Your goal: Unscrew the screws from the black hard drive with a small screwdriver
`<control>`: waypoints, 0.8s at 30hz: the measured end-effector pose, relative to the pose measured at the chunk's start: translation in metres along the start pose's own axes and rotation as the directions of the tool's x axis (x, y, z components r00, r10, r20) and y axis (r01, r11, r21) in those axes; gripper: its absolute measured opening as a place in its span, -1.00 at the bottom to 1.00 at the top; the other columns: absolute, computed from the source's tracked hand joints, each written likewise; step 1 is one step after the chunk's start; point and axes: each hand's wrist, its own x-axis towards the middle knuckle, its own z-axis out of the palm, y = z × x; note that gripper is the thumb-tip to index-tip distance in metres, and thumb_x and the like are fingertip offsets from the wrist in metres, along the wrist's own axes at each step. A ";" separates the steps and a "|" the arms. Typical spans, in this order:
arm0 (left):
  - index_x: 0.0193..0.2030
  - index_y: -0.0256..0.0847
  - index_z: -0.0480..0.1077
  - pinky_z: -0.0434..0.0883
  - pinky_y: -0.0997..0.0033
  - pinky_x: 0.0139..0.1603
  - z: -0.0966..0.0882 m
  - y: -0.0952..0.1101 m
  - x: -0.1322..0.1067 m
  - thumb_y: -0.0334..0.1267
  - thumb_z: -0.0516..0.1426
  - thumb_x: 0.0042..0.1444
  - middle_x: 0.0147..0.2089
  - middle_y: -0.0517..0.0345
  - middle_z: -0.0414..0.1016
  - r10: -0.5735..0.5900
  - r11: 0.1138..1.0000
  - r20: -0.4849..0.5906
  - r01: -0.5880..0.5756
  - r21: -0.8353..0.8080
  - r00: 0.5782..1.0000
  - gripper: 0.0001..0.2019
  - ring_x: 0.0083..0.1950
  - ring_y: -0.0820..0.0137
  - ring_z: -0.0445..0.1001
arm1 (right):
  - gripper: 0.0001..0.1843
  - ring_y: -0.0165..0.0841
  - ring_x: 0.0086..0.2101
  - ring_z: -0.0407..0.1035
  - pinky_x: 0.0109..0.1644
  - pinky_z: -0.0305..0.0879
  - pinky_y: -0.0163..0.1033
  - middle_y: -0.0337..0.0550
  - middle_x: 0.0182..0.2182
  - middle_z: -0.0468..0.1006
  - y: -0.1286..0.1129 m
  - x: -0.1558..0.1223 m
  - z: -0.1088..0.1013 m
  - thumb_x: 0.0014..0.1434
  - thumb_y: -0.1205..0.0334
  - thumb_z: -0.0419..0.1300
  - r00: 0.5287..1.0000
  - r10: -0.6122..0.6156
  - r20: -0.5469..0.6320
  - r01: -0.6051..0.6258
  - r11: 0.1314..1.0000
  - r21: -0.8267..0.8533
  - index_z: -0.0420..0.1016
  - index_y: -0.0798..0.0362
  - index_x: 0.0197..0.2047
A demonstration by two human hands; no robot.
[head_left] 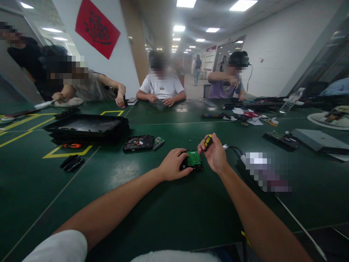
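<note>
A hard drive (194,158) lies on the green table with its green circuit board facing up. My left hand (175,164) is closed around its left side, fingers along the far edge and thumb at the near edge. In my right hand (215,154) is a screwdriver with a yellow and black handle (208,141), held tilted over the drive's right edge. Its tip is too small to make out. Beyond my left hand lie an opened hard drive (138,143) and a loose circuit board (158,142).
Black stacked trays (87,127) stand at the left, with black gloves (72,162) before them. A cable and a pixelated device (261,171) lie right of my hand. Another drive (281,140), a grey box (321,140) and a bottle (292,100) are farther right. People sit across the table.
</note>
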 end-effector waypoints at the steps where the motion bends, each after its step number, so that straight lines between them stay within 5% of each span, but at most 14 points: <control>1: 0.25 -0.17 0.38 0.35 -0.16 0.35 0.000 0.000 0.000 0.17 0.22 0.21 0.28 -0.21 0.41 -0.002 1.000 -0.003 0.002 -0.005 1.000 -0.40 0.31 -0.03 0.40 | -0.55 -0.34 -0.47 0.31 -0.32 0.33 -0.20 -0.32 -0.54 0.30 0.000 0.000 0.000 0.31 -0.29 0.15 1.000 -0.003 -0.003 0.003 1.000 0.001 0.37 -0.07 -0.30; 10: 0.25 -0.16 0.38 0.36 -0.17 0.35 0.000 0.000 0.000 0.17 0.23 0.20 0.29 -0.20 0.40 -0.012 1.000 -0.003 0.012 -0.007 1.000 -0.40 0.31 -0.04 0.39 | -0.57 -0.34 -0.40 0.37 -0.32 0.32 -0.22 -0.26 -0.43 0.42 0.002 -0.002 0.002 0.24 -0.25 0.28 0.999 -0.009 0.050 0.014 0.995 -0.099 0.44 -0.04 -0.30; 19: 0.24 -0.18 0.38 0.37 -0.16 0.33 -0.001 0.001 0.000 0.16 0.23 0.20 0.28 -0.22 0.40 -0.007 1.000 -0.006 0.007 -0.002 1.000 -0.40 0.30 -0.04 0.41 | -0.37 -0.32 -0.45 0.32 -0.28 0.34 -0.18 -0.29 -0.55 0.28 -0.002 -0.001 0.002 0.23 -0.50 0.08 1.000 0.010 0.008 -0.010 0.999 -0.050 0.45 -0.06 -0.32; 24: 0.24 -0.18 0.39 0.37 -0.16 0.33 -0.002 0.002 0.000 0.16 0.23 0.20 0.28 -0.22 0.40 -0.010 1.000 -0.003 0.010 -0.001 1.000 -0.40 0.30 -0.04 0.40 | -0.51 -0.34 -0.47 0.30 -0.27 0.32 -0.20 -0.35 -0.55 0.29 0.003 -0.001 0.002 0.24 -0.37 0.20 1.000 -0.016 -0.015 0.016 0.999 -0.050 0.35 -0.09 -0.28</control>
